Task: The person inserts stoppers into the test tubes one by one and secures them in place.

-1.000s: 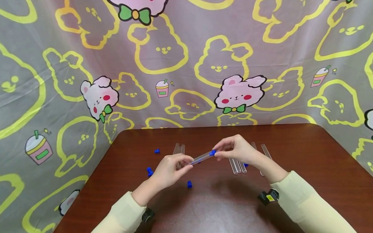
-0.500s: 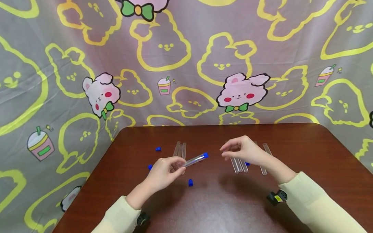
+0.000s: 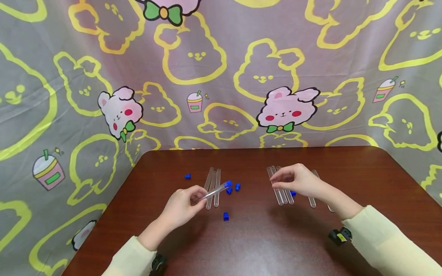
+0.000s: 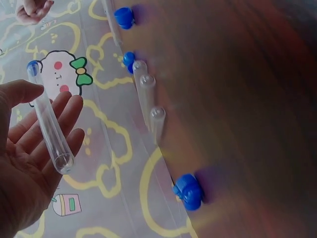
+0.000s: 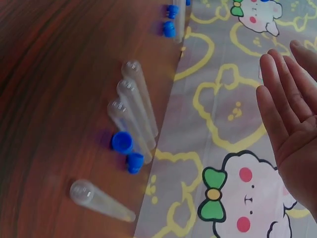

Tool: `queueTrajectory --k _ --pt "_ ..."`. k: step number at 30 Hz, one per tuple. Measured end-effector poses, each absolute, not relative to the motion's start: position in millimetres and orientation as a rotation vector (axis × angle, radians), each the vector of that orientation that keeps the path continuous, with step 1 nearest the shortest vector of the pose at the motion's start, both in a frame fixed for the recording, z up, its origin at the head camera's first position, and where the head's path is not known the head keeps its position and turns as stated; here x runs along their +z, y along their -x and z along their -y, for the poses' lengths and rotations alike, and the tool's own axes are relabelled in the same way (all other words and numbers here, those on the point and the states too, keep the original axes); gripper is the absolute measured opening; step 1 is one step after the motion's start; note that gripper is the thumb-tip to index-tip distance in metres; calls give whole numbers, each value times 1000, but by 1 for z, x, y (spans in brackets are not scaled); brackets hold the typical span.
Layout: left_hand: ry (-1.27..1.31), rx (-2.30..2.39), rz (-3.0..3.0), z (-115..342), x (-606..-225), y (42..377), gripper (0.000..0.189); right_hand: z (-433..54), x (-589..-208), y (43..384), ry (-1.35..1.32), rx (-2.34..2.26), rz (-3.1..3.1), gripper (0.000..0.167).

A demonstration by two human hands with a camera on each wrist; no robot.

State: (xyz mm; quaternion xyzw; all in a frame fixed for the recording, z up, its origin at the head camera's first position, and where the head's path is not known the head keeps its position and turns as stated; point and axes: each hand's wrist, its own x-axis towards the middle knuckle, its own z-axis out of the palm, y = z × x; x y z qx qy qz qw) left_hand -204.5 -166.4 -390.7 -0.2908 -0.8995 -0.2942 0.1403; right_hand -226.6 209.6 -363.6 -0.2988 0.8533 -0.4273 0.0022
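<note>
My left hand (image 3: 183, 205) pinches a clear test tube (image 3: 214, 191) between thumb and fingers. A blue cap (image 3: 228, 184) sits on its far end, and the tube tilts up to the right above the table. The left wrist view shows the rounded bottom of this tube (image 4: 63, 161) near the palm. Off to the right, my right hand (image 3: 297, 181) hovers over a row of clear test tubes (image 3: 280, 197), fingers relaxed and holding nothing. In the right wrist view its fingers (image 5: 272, 82) look straight and apart from everything.
A second group of test tubes (image 3: 217, 195) lies behind the held one. Loose blue caps are scattered about: one in front (image 3: 225, 216), one at the back left (image 3: 187, 176), others mid-table. More tubes (image 3: 312, 202) lie under the right forearm. A patterned curtain (image 3: 211, 73) surrounds the brown table (image 3: 261, 242).
My right hand has let go of the capped end and moved right. My left hand has carried the capped test tube left and slightly lower.
</note>
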Motion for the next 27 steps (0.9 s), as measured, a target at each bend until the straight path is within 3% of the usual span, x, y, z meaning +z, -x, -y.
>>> queueTrajectory --k 27 --pt "608 -667 2625 207 -400 206 14 -250 -389 224 1154 -1126 -2876 24"
